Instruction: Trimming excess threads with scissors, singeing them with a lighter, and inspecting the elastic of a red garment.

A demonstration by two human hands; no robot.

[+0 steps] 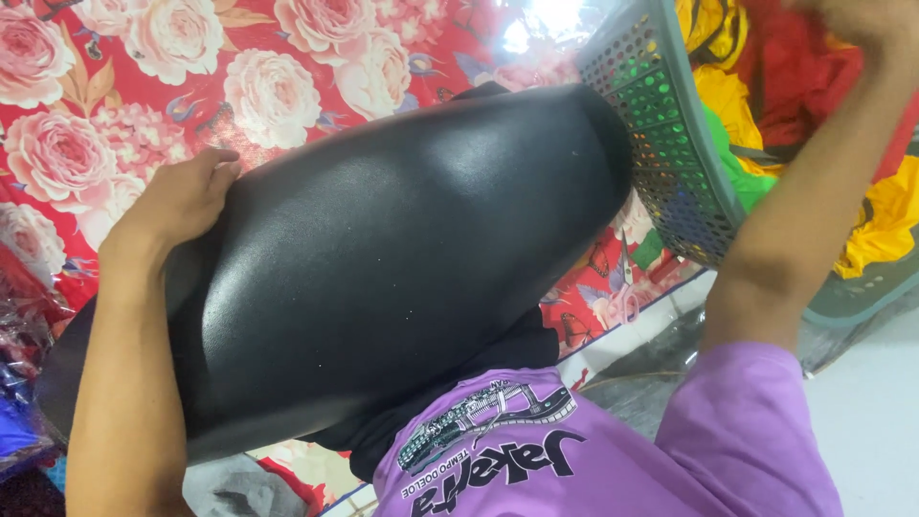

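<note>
A large black leather-like cushion point(383, 268) lies across my lap, smooth and rounded. My left hand point(182, 196) rests at its upper left edge, with the fingers curled over the rim and gripping it. My right arm stretches up to the top right. My right hand point(862, 19) is mostly cut off by the frame's edge, above the colourful cloth point(766, 86) in a grey perforated basket point(670, 134). Whether that hand holds anything is hidden. The cushion's far end touches the basket's side.
A red mat with pink roses point(144, 77) covers the floor behind the cushion. My purple printed shirt point(593, 460) fills the bottom. Pale tiled floor point(862, 402) shows at the lower right, and plastic-wrapped goods point(19, 335) sit at the left edge.
</note>
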